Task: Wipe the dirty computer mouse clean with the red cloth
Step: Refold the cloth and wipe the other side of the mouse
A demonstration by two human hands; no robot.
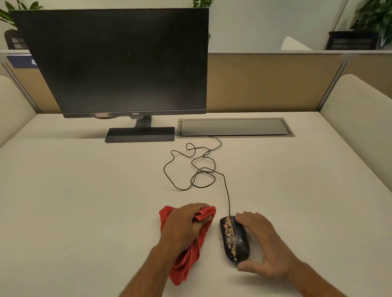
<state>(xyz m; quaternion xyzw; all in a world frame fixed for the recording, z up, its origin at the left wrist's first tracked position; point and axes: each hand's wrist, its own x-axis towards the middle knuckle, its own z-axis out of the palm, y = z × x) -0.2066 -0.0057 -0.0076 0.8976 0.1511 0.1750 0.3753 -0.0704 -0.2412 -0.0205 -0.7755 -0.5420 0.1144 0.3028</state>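
Pale desk [78, 216], partitioned office. Left hand [184, 226] gripping red cloth [187, 261]; right hand [263, 243] spread wide beside soiled mouse [233, 238], dark BenQ monitor [118, 63] behind

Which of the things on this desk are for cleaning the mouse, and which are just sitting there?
For the job:
- dirty mouse, speckled with tan grime
- red cloth, bunched up
- left hand, gripping the cloth
- right hand, cupped round the mouse's right side

Just sitting there:
- monitor, screen dark
- mouse cable, looped on the desk
- cable hatch
- plants behind the partition
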